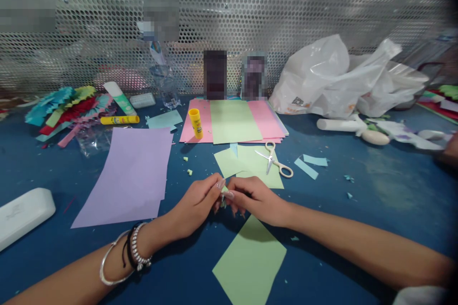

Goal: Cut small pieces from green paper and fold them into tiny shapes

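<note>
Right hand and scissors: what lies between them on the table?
In the head view, a piece of light green paper lies between them, with the scissors partly on it.

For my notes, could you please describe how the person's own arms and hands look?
The left hand wears a silver bangle, a black cord and a silver beaded bracelet at the wrist. The right hand shows no jewellery. Both thumbnails are long and glossy; both forearms are bare.

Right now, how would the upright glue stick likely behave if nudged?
The glue stick would probably tip easily, since it stands tall and narrow on one end. Once down, it may roll, as its sides look rounded. Its small, plastic-looking body also suggests it would feel light and stiff in the fingers.
</note>
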{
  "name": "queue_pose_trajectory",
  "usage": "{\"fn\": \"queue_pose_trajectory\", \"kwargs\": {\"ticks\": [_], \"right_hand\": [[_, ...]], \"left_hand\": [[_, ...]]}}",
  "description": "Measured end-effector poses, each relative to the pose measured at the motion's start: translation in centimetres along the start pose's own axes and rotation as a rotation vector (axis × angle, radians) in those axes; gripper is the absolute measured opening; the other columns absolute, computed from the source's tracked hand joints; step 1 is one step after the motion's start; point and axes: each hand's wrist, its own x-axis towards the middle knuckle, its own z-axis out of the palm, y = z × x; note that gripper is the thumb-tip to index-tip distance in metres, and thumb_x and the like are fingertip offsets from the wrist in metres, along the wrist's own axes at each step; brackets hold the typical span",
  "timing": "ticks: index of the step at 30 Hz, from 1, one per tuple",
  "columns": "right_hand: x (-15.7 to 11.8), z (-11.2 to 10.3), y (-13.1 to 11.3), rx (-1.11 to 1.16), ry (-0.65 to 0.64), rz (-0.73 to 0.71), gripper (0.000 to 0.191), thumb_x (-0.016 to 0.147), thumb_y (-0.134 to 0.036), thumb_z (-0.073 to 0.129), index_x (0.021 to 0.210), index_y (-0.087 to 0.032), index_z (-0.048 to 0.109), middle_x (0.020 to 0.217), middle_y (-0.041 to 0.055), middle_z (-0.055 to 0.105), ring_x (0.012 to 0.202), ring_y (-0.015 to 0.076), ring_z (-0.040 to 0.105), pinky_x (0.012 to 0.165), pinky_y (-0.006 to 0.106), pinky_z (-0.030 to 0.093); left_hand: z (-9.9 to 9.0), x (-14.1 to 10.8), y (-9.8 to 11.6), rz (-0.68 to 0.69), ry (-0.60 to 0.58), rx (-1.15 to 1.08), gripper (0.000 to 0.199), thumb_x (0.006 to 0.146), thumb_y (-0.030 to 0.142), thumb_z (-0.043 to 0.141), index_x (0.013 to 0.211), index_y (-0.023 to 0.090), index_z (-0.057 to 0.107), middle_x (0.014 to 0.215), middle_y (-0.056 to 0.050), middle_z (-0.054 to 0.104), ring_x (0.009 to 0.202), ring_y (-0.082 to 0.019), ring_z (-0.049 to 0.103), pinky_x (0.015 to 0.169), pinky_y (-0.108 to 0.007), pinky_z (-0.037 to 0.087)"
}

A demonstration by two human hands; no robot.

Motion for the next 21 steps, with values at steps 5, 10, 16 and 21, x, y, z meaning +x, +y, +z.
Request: {"fn": "queue_pose_trajectory", "kwargs": {"ticks": [5, 10, 16, 21], "right_hand": [[-0.12, -0.02, 0.08, -0.006, -0.016, -0.014, 0.023, 0.086, -0.038, 0.048, 0.078, -0.017, 0.047, 0.062, -0.0020, 0.057, 0.052, 0.0065, 0.051, 0.051, 0.017, 0.041], [-0.21, 0.08, 0.23, -0.012, -0.012, -0.019, 0.020, 0.087, -0.035, 0.047, 0.078, -0.017, 0.047, 0.063, -0.0022, 0.056, 0.049, 0.0062, 0.049, 0.048, 0.018, 0.040], [-0.45, -0.43, 0.76, -0.393, 0.260, -0.316, 0.018, 0.080, -0.027, 0.060, 0.090, -0.021, 0.047, 0.079, 0.0009, 0.058, 0.059, 0.0082, 0.052, 0.054, 0.020, 0.042], [-0.09, -0.64, 0.93, -0.577, 0.328, -0.609, 0.009, 0.080, -0.018, 0.060, 0.087, -0.021, 0.056, 0.078, 0.0019, 0.060, 0.069, 0.0104, 0.057, 0.060, 0.020, 0.046]], "left_hand": [[-0.05, -0.13, -0.10, -0.003, -0.020, 0.033, 0.035, 0.094, 0.039, 0.024, 0.068, 0.018, 0.036, 0.060, 0.005, 0.038, 0.053, -0.009, 0.035, 0.052, -0.023, 0.030], [-0.08, -0.13, -0.05, -0.003, -0.038, 0.036, 0.034, 0.094, 0.039, 0.022, 0.070, 0.019, 0.034, 0.061, 0.005, 0.037, 0.054, -0.009, 0.033, 0.052, -0.023, 0.029], [-0.15, -0.08, 0.16, 0.018, -0.042, 0.095, 0.032, 0.094, 0.037, 0.025, 0.072, 0.018, 0.038, 0.062, 0.005, 0.037, 0.055, -0.009, 0.033, 0.055, -0.024, 0.029], [-0.17, 0.04, 0.10, 0.040, -0.073, 0.117, 0.033, 0.094, 0.038, 0.027, 0.071, 0.018, 0.038, 0.061, 0.005, 0.038, 0.056, -0.009, 0.034, 0.056, -0.024, 0.029]]}}
